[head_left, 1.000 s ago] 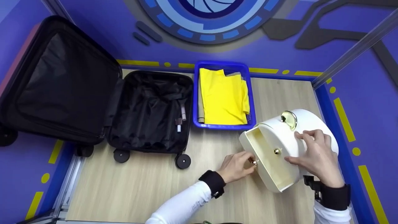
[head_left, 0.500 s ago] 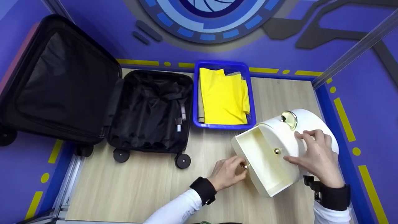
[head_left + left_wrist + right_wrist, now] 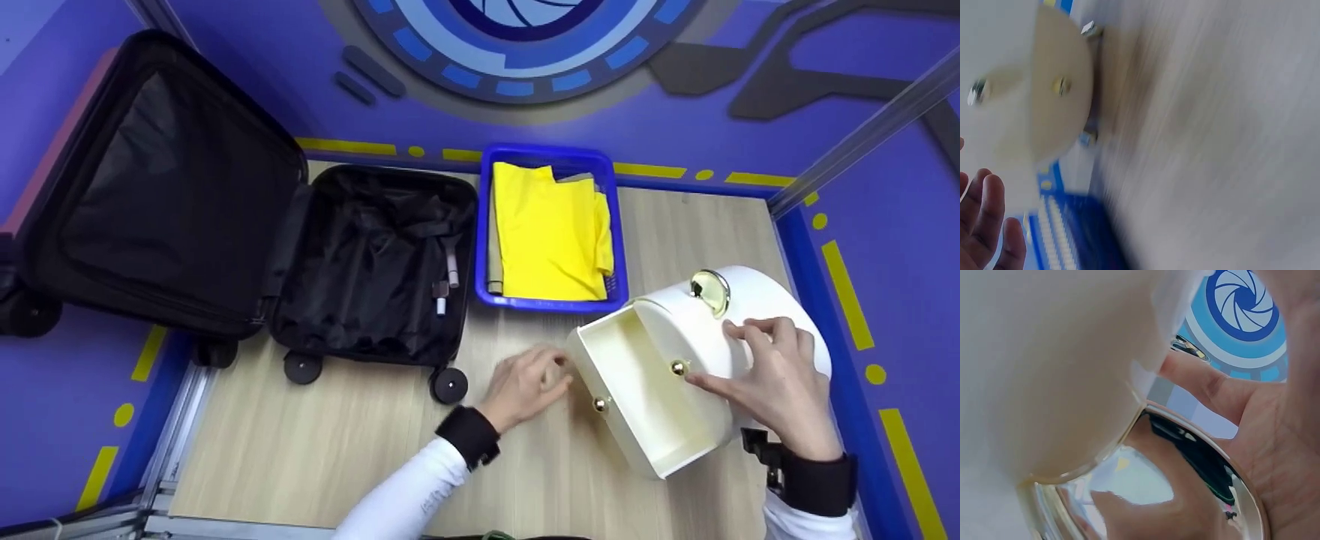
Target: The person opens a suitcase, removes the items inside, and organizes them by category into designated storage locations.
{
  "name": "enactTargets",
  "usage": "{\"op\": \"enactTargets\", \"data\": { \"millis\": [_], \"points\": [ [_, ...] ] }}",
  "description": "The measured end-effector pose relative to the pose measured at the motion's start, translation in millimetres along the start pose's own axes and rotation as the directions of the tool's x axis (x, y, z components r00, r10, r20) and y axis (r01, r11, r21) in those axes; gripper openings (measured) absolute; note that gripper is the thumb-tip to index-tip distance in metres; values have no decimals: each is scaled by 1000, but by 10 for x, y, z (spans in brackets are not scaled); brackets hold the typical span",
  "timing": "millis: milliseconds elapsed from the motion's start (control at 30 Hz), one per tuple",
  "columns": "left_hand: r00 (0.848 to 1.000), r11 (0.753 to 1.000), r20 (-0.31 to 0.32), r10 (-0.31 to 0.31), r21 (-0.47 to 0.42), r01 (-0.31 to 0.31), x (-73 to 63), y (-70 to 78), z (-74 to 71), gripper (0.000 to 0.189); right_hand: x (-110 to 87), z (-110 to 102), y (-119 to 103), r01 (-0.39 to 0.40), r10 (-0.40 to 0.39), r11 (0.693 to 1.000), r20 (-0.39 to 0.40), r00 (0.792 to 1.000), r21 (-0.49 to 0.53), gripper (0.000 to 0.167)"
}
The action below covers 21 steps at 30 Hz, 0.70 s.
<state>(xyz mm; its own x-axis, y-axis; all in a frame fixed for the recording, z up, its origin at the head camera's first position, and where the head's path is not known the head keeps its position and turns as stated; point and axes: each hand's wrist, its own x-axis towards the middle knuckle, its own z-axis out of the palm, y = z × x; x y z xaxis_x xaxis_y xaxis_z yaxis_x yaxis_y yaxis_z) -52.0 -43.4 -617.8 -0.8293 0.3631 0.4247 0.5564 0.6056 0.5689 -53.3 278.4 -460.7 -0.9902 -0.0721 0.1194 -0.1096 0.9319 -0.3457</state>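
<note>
A white drawer box (image 3: 765,300) with a rounded body and a gold handle (image 3: 711,292) stands at the right of the table. Its lower drawer (image 3: 626,420) is pulled out, showing a bare cream interior. Gold knobs sit on this drawer's front and on the face above. My left hand (image 3: 525,386) is off the drawer knob (image 3: 600,405), just left of the drawer front, fingers loosely bent. In the left wrist view its fingers (image 3: 994,205) appear beside the pale box. My right hand (image 3: 780,382) holds the box body, fingertips over the top and thumb beside the upper knob (image 3: 679,367).
An open black suitcase (image 3: 360,345) lies at the left, its lid (image 3: 180,195) leaning on the wall. Small cosmetic-like tubes (image 3: 451,270) lie inside it. A blue basket (image 3: 555,306) with folded yellow cloth (image 3: 551,232) stands between suitcase and box. Walls enclose the table.
The lower drawer has been pulled farther out by the left hand, which has then let go of its knob and moved up and left. The right hand has stayed on the box.
</note>
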Motion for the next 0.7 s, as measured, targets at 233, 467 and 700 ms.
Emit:
{"op": "enactTargets", "data": {
  "millis": [233, 467, 700],
  "points": [
    [987, 979, 50, -150, 146, 141, 411, -488, -699, 34, -18, -11, 17, -13, 13, 1000, -13, 1000, -13, 90],
    [867, 871, 229, -443, 337, 357, 761, -985, -1153, 41, -18, 2, 17, -24, 24, 1000, -20, 1000, -17, 86],
    [686, 739, 337, -645, 503, 449, 860, -1403, -1155, 57, 0, 16, 0, -18, 18, 1000, -22, 1000, -13, 89]
  ]
}}
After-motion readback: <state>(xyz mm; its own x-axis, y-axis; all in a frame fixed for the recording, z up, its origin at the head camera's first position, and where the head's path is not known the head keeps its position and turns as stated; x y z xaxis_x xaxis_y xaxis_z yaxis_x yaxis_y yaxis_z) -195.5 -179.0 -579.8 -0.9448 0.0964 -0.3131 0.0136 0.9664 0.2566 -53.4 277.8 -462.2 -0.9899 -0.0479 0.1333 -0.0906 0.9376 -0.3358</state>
